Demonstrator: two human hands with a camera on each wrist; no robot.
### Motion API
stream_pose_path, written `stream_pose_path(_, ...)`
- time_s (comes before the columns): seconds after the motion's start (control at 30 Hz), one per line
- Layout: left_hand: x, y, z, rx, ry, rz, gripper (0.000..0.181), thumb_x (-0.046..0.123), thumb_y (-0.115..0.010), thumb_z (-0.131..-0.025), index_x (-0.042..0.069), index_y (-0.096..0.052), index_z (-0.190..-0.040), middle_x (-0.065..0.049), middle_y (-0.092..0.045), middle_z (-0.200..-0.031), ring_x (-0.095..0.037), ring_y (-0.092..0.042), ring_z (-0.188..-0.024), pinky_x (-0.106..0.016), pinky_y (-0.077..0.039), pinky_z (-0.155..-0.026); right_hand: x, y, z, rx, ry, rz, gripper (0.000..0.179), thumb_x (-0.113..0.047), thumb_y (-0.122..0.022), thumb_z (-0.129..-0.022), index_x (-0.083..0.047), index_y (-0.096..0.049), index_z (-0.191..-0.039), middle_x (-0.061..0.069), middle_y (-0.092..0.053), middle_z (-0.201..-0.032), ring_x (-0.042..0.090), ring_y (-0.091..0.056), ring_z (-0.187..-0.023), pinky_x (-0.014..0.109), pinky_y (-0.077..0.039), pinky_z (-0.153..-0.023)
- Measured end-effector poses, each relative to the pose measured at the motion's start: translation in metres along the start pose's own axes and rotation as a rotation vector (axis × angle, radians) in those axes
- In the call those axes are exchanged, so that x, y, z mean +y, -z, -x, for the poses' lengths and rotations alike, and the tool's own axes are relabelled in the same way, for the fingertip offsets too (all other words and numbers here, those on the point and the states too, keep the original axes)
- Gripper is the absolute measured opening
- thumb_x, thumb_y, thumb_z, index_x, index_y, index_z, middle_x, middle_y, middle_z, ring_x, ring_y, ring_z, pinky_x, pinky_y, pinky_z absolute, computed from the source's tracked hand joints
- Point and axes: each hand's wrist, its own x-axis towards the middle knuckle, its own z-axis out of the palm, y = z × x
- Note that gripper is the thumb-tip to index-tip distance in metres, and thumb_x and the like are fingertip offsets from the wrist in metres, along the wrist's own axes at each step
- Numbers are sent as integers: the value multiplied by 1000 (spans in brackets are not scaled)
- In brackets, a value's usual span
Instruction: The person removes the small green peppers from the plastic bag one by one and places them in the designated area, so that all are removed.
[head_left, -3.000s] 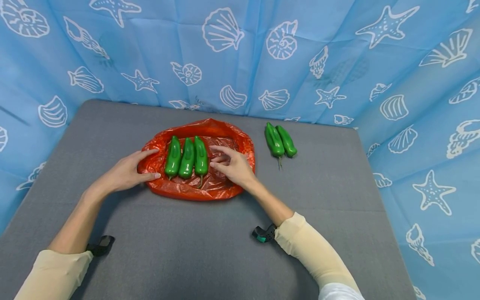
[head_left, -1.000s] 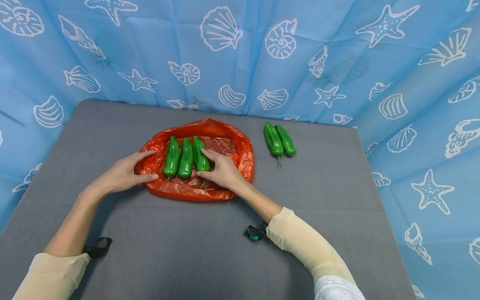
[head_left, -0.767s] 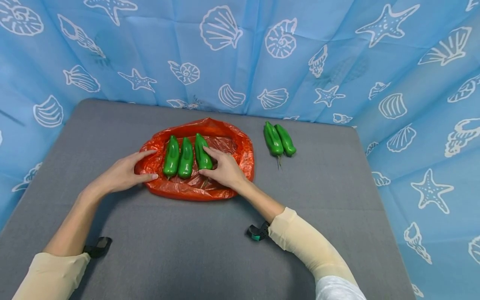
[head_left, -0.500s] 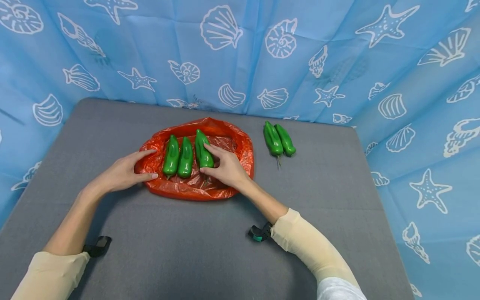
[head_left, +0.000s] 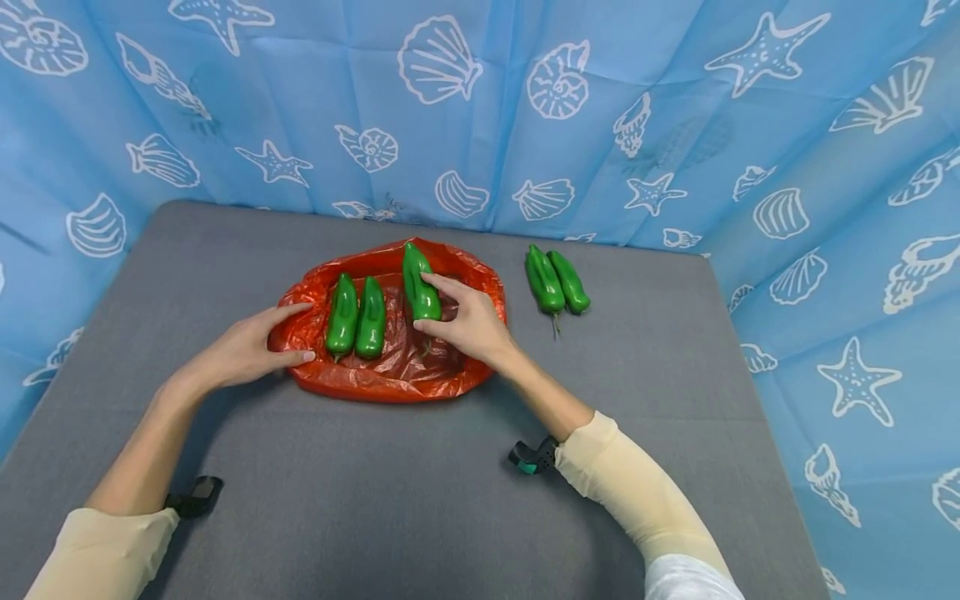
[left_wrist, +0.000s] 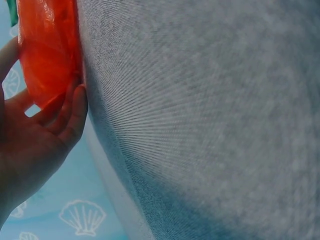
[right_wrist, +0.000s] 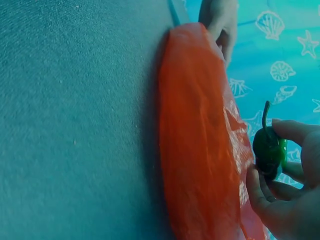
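Note:
A red plastic bag [head_left: 360, 383] lies on the table, its mouth spread wide and its rim rolled down. My left hand [head_left: 243, 346] grips the bag's left side, thumb and fingers around the rim; the left wrist view shows the fingers against the red plastic [left_wrist: 50, 55]. Between the thumb and fingers of my right hand [head_left: 472, 321] is a green pepper [head_left: 417, 275], raised above the bag's right half. Its stem end [right_wrist: 270, 142] faces the right wrist camera. Two more green peppers [head_left: 342, 317] lie side by side in the bag's left half.
Two green peppers [head_left: 543, 279] lie together on the grey table [head_left: 360, 492], right of the bag. A blue curtain [head_left: 480, 108] with white shell prints hangs along the table's back and right edges.
My right hand has reached to the rightmost pepper in the bag, taken it, and lifted it up and to the right. My left hand stays on the bag's rim.

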Motion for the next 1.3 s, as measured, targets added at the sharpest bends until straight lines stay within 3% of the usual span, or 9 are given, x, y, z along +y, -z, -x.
stream_pose_path(0.2,0,-1,-1,2,0,-4,84,43,-72,-91,5,-32,-154,-35,-27,-153,-55,-28,-137,-70,-25,-108,4,8,3,25,5,-12,70,-25,-82,-83,-18,-52,-146,5,-52,-147,17,-62,-102,39,-52,-94)
stream_pose_path(0.43,1,-2,-1,4,-20,3,82,40,-72,-91,4,-33,-153,-35,-29,-152,-54,-30,-137,-69,-27,-108,10,15,7,57,8,15,70,-24,-82,-83,-18,-52,-146,6,-53,-147,21,-52,-130,35,-42,-108)
stream_pose_path(0.67,1,-1,-1,-2,-8,0,83,41,-72,-91,3,-32,-154,-35,-29,-152,-54,-31,-136,-69,-28,-107,16,24,13,86,-14,5,69,-23,-82,-83,-19,-53,-145,7,-53,-146,23,-57,-123,39,-47,-102)
stream_pose_path(0.9,3,-2,-1,-2,-5,-8,84,42,-72,-91,4,-31,-154,-36,-27,-152,-55,-29,-137,-70,-27,-107,24,32,18,96,-35,-102,68,-15,-80,-84,-16,-52,-146,10,-54,-144,22,-69,-98,31,-58,-79)
stream_pose_path(1.07,3,-2,-1,-4,-6,-7,83,42,-71,-92,3,-31,-154,-36,-28,-152,-56,-29,-136,-70,-27,-107,29,39,22,117,-47,-142,66,-13,-79,-86,-17,-52,-146,10,-53,-145,24,-69,-98,30,-58,-76)
stream_pose_path(1.3,2,-2,1,1,-5,3,82,41,-70,-93,3,-31,-154,-35,-27,-153,-54,-29,-138,-70,-27,-107,35,51,28,134,-75,-200,62,-11,-76,-88,-16,-51,-146,12,-55,-141,28,-69,-101,30,-58,-80)
